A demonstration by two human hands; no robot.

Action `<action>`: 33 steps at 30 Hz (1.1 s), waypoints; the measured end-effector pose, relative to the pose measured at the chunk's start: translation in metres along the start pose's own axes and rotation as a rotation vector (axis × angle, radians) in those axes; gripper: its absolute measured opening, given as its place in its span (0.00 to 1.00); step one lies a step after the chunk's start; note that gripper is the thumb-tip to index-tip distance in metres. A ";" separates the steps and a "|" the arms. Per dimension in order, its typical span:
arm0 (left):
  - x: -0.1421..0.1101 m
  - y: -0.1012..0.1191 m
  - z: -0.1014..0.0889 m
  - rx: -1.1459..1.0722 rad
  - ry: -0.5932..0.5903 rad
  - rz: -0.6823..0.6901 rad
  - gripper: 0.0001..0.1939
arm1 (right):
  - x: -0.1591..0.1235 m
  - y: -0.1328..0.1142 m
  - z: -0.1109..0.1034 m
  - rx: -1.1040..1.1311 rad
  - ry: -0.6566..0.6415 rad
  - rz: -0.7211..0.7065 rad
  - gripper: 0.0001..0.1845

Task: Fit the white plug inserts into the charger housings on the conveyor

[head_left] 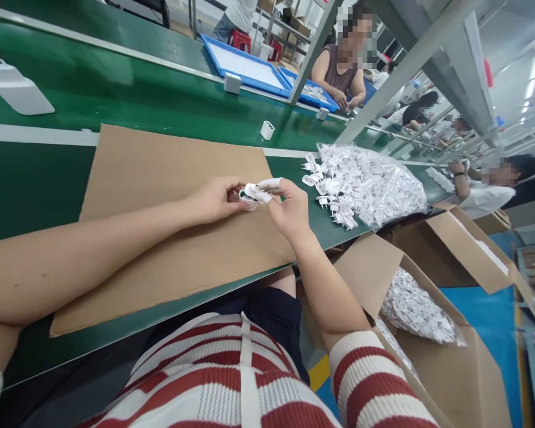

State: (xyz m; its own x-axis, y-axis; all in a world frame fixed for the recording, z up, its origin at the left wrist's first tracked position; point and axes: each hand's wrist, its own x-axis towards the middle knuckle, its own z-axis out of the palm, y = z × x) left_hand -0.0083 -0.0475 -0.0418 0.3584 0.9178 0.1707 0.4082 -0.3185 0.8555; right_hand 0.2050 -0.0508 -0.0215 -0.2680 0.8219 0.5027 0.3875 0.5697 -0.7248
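My left hand [216, 199] is closed around a white plastic charger housing [249, 204], whose open end faces my right hand. My right hand [294, 208] has white covers on its thumb and fingertip. Pinched in it is a small white plug piece [250, 189], right at the housing's open end; whether the two parts are joined I cannot tell. Both hands are above a brown cardboard sheet [169, 160] on the green bench. To the right of my hands, loose white plug pieces with pins [336, 205] spill from a clear plastic bag [383, 184].
A white housing [267, 129] stands on the green conveyor [138, 77]. A white charger [20, 89] lies far left, and another white block [232, 83] sits by blue trays [245, 62]. Open cardboard boxes [481, 362] stand at right. Co-workers sit across and farther along the line.
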 end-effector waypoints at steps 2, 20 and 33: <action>0.000 0.000 0.000 -0.008 0.002 0.013 0.26 | 0.004 0.003 0.001 -0.059 -0.061 -0.026 0.08; 0.000 0.000 -0.003 0.055 -0.009 0.013 0.32 | 0.017 0.012 0.001 -0.078 -0.235 -0.050 0.10; 0.005 -0.003 -0.008 0.520 -0.026 0.201 0.23 | 0.015 0.005 0.009 -0.141 -0.169 0.096 0.13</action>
State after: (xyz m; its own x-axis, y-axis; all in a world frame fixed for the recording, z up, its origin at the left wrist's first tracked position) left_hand -0.0147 -0.0402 -0.0391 0.4898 0.8231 0.2873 0.6883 -0.5674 0.4521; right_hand 0.1951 -0.0361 -0.0217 -0.3629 0.8676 0.3400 0.5348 0.4927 -0.6864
